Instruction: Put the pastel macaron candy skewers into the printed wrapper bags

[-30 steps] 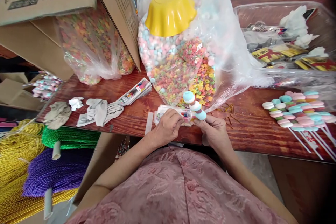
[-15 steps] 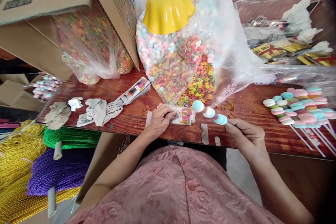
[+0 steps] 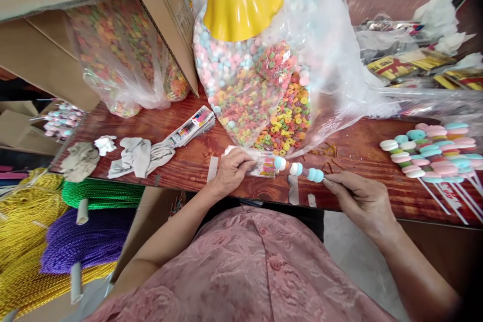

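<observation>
Near the table's front edge, my left hand [image 3: 234, 170] pinches the left end of a printed clear wrapper [image 3: 263, 166] lying on the wood. My right hand [image 3: 356, 198] holds the stick end of a candy skewer [image 3: 297, 169] between thumb and fingers. The skewer lies roughly level, with blue and white pieces and smaller coloured ones between them. Its far tip is at the wrapper's right end; whether it is inside cannot be made out. Behind stands a clear bag of ring candies [image 3: 289, 121] and marshmallows, with a yellow bowl [image 3: 243, 2] upside down on top.
Finished-looking skewers [image 3: 433, 153] are piled at the right, below a clear tray [image 3: 422, 91]. Stacked wrappers [image 3: 192, 126], grey cloth [image 3: 139, 158] and crumpled tissue [image 3: 105, 145] lie left. A cardboard box [image 3: 173, 15] stands behind them; cord bundles [image 3: 90, 241] hang below the edge.
My right hand has brought the skewer's tip lower and to the left, to the wrapper's right end. My left hand keeps its pinch. The view has shifted slightly.
</observation>
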`<act>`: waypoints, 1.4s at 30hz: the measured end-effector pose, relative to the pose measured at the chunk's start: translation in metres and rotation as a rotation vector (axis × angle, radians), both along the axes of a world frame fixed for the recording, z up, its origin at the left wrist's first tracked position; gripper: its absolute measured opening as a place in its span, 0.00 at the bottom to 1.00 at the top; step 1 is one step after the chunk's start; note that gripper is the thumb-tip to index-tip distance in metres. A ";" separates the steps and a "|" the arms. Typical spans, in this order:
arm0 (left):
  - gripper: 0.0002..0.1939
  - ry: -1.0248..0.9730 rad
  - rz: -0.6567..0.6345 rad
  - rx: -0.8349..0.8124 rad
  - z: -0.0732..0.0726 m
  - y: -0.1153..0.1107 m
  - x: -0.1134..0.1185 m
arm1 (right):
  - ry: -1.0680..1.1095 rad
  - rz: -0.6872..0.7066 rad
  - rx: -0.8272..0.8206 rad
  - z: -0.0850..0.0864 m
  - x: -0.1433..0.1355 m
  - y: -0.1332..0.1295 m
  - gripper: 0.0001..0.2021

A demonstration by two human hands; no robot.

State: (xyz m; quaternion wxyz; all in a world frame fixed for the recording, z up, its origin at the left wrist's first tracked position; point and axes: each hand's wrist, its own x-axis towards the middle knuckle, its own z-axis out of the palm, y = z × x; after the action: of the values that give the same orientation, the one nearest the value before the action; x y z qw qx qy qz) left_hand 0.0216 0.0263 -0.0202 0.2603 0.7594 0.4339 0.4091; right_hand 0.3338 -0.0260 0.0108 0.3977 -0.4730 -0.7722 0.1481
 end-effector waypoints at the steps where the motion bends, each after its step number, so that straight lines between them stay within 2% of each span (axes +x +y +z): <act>1: 0.10 0.015 -0.006 0.024 -0.001 0.000 0.000 | -0.043 0.012 0.030 0.002 0.001 0.001 0.03; 7: 0.10 0.135 -0.098 0.136 -0.006 0.001 0.002 | -0.509 0.001 0.227 0.019 0.002 0.003 0.07; 10: 0.09 0.157 -0.132 0.161 -0.008 0.001 0.005 | -0.596 0.046 0.332 0.027 -0.005 0.006 0.07; 15: 0.08 0.134 -0.119 0.183 -0.003 -0.001 0.009 | -0.515 0.127 0.312 0.022 -0.014 0.010 0.08; 18: 0.06 0.121 -0.140 0.193 0.007 -0.001 0.008 | -0.369 0.104 0.268 0.018 -0.016 0.010 0.05; 19: 0.08 0.135 -0.160 0.196 0.010 0.000 0.008 | -0.321 0.093 0.257 0.018 -0.017 0.009 0.05; 22: 0.21 0.240 -0.238 0.237 0.019 0.006 0.008 | -0.224 0.087 0.264 0.020 -0.021 0.008 0.04; 23: 0.22 0.284 -0.265 0.258 0.021 0.009 0.008 | -0.210 0.090 0.280 0.020 -0.023 0.008 0.05; 26: 0.16 0.410 -0.305 0.275 0.023 0.015 0.010 | -0.215 0.086 0.323 0.019 -0.028 0.008 0.07; 29: 0.12 0.463 -0.284 0.217 0.021 0.014 0.011 | -0.246 0.078 0.370 0.015 -0.032 0.006 0.10; 34: 0.06 0.430 -0.216 0.039 0.021 0.005 0.016 | -0.340 0.125 0.446 0.017 -0.044 0.000 0.14; 38: 0.09 0.387 -0.208 -0.082 0.026 -0.004 0.024 | -0.396 0.139 0.522 0.026 -0.053 0.002 0.12; 42: 0.10 0.406 -0.209 -0.141 0.030 -0.008 0.028 | -0.422 0.204 0.515 0.030 -0.057 0.007 0.10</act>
State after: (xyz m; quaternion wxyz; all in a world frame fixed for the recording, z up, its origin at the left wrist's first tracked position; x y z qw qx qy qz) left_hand 0.0498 0.0184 0.0095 0.2608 0.8468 0.4241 0.1874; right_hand 0.2767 -0.0187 0.0403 0.3187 -0.2975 -0.8928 -0.1136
